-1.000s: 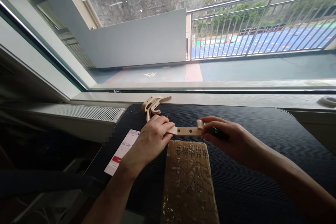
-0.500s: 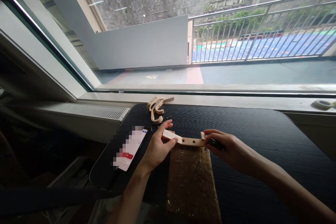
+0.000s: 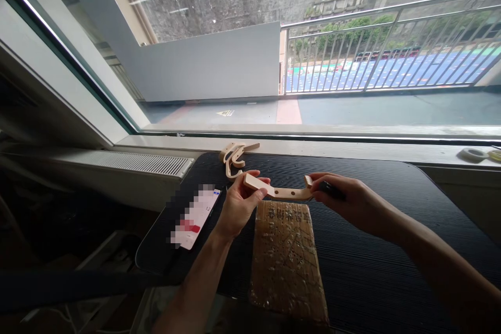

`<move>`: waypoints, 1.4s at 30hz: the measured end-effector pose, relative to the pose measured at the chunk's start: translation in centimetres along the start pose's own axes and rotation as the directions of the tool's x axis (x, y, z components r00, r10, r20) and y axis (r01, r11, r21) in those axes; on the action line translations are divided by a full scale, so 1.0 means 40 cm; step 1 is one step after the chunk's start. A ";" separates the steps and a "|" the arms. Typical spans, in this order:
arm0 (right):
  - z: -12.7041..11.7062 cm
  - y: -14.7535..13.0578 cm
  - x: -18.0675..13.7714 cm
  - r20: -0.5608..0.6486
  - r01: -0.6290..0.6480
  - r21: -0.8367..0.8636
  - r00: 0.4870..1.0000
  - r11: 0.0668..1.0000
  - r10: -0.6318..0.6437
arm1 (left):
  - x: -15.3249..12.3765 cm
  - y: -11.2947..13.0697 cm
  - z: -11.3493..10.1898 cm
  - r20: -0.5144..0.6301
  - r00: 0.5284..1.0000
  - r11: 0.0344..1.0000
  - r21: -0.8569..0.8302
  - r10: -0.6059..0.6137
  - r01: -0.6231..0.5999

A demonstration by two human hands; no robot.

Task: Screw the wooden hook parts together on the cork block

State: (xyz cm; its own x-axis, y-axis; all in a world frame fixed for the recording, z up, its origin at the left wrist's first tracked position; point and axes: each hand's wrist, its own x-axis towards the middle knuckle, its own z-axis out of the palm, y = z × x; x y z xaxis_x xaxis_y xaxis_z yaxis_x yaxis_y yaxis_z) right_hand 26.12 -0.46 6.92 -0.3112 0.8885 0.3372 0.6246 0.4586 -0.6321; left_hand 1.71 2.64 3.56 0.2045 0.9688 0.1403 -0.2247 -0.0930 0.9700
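Black table [image 3: 387, 198]: left hand [image 3: 236, 211] pinching wooden hook [image 3: 285, 193], right hand [image 3: 348, 198] gripping curled end [image 3: 308, 181] plus black handle [image 3: 331, 189].

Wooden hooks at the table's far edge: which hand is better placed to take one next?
Probably the left hand: it is nearer the wooden hooks. The right hand is farther off and also grips a dark handle. Both hold the wooden piece.

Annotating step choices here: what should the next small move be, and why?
Probably lower the wooden hook onto the brown block. The left hand and right hand grip its two ends, the right also holding a black handle, and the hook shows just past the block's far edge. Resting it there would likely steady it.
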 end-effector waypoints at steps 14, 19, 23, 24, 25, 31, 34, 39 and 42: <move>0.050 0.036 -0.055 0.133 -0.061 -0.005 0.989 0.998 0.061 | -0.052 -0.069 -0.011 0.022 0.999 0.971 0.239 -0.031 0.025; 0.019 0.013 -0.048 0.148 -0.056 -0.062 0.987 0.997 0.064 | -0.053 -0.066 -0.011 0.028 1.000 0.943 0.332 -0.013 0.003; -0.004 -0.034 -0.004 0.095 -0.024 -0.072 0.995 0.997 0.030 | -0.052 -0.065 -0.015 0.044 0.999 0.947 0.321 -0.030 0.014; -0.003 -0.044 0.010 0.101 -0.028 -0.079 0.994 0.996 0.036 | -0.052 -0.065 -0.016 0.048 0.998 0.949 0.315 -0.031 0.014; 0.002 -0.053 0.025 0.108 -0.034 -0.090 0.993 0.995 0.043 | -0.052 -0.064 -0.018 0.050 0.998 0.951 0.310 -0.032 0.015; 0.049 -0.065 0.080 0.172 -0.042 -0.187 0.982 0.981 0.075 | -0.053 -0.061 -0.034 0.086 0.995 0.964 0.263 -0.051 0.027; 0.057 -0.063 0.083 0.182 -0.041 -0.210 0.980 0.977 0.080 | -0.054 -0.061 -0.040 0.092 0.995 0.964 0.264 -0.045 0.019; 0.062 -0.070 0.088 0.195 -0.040 -0.241 0.977 0.970 0.089 | -0.054 -0.062 -0.045 0.097 0.994 0.953 0.303 -0.045 0.014; 0.074 -0.075 0.101 0.259 -0.012 -0.286 0.962 0.958 0.090 | -0.053 -0.067 -0.050 0.104 0.993 0.955 0.295 -0.063 0.030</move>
State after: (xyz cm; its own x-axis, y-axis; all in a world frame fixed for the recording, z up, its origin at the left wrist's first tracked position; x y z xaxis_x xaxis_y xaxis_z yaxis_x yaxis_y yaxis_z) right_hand 20.88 1.79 8.11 -0.4287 0.8993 0.0870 0.8070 0.4244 -0.4106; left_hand -0.01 1.29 0.27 0.3158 0.9437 0.0983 0.0731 -0.1275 0.9891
